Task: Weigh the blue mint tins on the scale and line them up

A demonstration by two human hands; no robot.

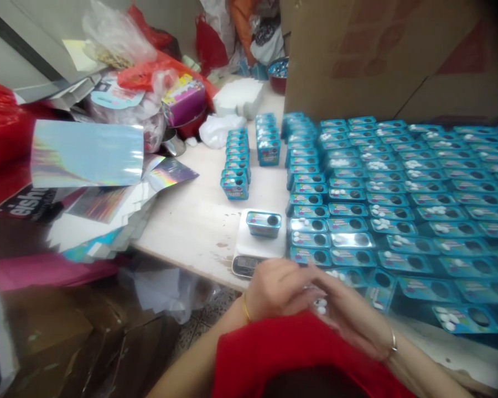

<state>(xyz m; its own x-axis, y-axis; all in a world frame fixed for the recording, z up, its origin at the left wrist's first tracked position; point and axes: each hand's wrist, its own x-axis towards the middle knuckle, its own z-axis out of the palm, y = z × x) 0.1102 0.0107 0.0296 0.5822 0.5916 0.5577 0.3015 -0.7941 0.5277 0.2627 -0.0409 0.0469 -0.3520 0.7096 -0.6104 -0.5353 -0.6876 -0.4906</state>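
Low centre of the frame: left hand [274,287] and right hand [344,312] pressed together above a red sleeve, small white pieces [321,307] cupped between the palms, fingers loosely curled; whether either hand truly pinches them, impossible to tell through the blur. Just above the hands, a white scale [259,246] at the table edge, one open blue tin [264,224] sitting on its platform. To the right, rows of blue tins [398,193] packed side by side, some showing white pieces inside, others only a dark hole. Two short stacks of tins [235,166] in the middle. Upper left, holographic sheets [87,153] and red bags.

Best handled, judging by this: palms kept cupped directly over the scale, pieces released singly into the tin, none rolling off the table edge.
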